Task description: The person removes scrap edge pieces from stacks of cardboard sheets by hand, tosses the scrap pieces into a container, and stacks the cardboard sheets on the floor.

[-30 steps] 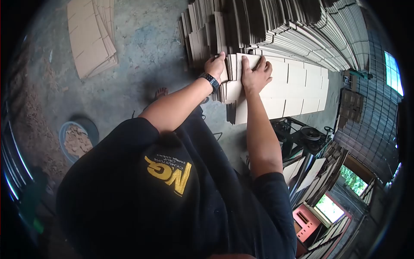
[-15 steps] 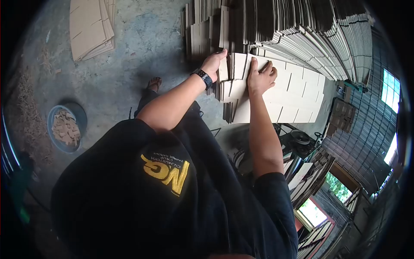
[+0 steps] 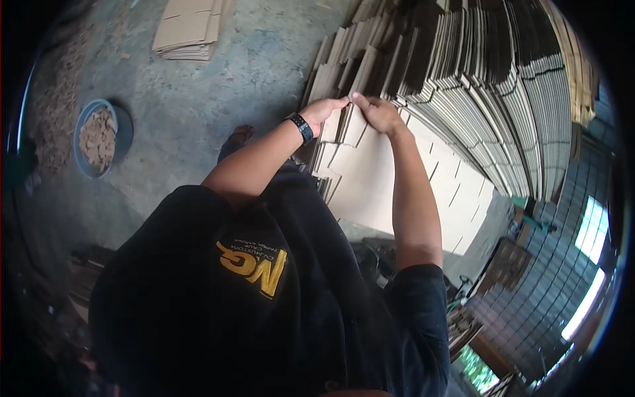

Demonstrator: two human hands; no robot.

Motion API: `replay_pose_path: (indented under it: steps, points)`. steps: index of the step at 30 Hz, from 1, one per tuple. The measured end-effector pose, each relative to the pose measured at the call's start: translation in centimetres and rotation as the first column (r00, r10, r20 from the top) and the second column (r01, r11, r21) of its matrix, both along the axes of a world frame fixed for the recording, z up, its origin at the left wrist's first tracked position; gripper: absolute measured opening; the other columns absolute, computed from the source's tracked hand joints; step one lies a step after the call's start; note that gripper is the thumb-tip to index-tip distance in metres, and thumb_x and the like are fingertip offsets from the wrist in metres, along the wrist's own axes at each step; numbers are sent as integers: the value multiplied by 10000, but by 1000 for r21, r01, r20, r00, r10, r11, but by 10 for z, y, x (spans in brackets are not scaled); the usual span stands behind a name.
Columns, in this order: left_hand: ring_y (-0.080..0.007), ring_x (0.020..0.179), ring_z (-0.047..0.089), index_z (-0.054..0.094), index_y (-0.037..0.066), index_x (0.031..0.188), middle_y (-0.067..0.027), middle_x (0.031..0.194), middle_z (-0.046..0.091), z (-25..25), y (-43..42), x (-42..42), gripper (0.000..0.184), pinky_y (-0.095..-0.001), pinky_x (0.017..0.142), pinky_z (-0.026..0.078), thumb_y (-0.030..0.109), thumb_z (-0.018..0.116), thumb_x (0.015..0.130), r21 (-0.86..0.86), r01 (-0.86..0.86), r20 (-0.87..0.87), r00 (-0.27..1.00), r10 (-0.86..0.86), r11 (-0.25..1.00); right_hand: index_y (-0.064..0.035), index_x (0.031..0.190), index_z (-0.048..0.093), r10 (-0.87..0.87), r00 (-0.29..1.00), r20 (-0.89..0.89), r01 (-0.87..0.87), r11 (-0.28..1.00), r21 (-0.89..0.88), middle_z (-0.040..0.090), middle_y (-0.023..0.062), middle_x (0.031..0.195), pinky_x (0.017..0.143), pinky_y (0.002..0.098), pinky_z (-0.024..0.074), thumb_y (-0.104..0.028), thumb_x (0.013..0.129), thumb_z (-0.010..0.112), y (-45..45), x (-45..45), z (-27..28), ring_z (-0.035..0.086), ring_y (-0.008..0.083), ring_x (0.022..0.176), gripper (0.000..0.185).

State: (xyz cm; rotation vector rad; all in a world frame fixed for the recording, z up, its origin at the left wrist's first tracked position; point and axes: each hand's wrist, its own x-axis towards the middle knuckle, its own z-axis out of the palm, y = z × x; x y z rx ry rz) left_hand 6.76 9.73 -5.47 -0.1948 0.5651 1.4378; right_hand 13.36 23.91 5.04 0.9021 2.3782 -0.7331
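Pale slotted cardboard sheets point(image 3: 370, 175) lie in an uneven stack in front of me, beside upright rows of cardboard. My left hand point(image 3: 321, 115), with a dark watch on its wrist, grips the sheets' near-left edges, thumb on top and fingers partly hidden. Close beside it, my right hand point(image 3: 377, 114) is closed at the top edge of the same sheets, its thumb almost touching the left thumb. Its other fingers are curled and partly out of sight.
Tightly packed upright cardboard point(image 3: 489, 99) fills the upper right. A blue tub point(image 3: 124, 135) of cardboard scraps stands on the concrete floor at left. Another flat pile of sheets point(image 3: 188, 26) lies at the top left. Dark machinery is partly hidden behind my right arm.
My right hand has moved left from the flat face of the sheets to beside my left hand, and its fingers have curled. The view has turned, shifting the surroundings.
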Motion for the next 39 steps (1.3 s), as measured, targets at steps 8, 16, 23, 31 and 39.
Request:
replay_pose_path:
  steps: [8,16,23,31,39]
  points:
    - [-102,562,486,510,150,716,13,639,501,9,-27,24,240,-247,506,393,282,603,894,67,-388,-110,913,394,919,40,993,677,43,997,67,-46,998,38,611,270,1096,966,381,408,-751,818,344,0,11,-9,552,373,1115,876]
    - [-129,731,581,582,85,870,-22,784,590,28,-61,33,154,-277,653,484,226,644,876,85,-392,-164,902,401,916,52,1006,666,19,999,32,-22,995,93,592,284,1125,978,385,395,-722,822,385,-9,10,-12,544,382,1126,844]
    - [-139,587,524,518,107,748,5,631,507,-3,-47,25,164,-291,545,455,153,607,879,18,-425,-152,893,422,905,81,978,661,13,998,-60,-7,995,99,620,296,1053,936,366,411,-693,826,429,-10,8,-9,580,373,1075,822]
    - [-138,542,330,422,95,788,1,625,364,-37,-51,11,110,-278,551,368,71,475,882,-633,-615,190,465,865,469,90,1043,629,-39,999,-31,42,994,96,593,290,1128,946,366,400,-653,843,437,-9,-12,-15,552,372,1120,793]
    - [-159,542,379,455,100,771,-5,644,391,-41,-73,-33,77,-297,524,386,63,499,823,-551,-734,107,410,906,397,123,1012,620,-36,996,-78,38,999,30,590,316,1095,954,374,390,-657,839,444,-16,-40,-26,550,393,1108,818]
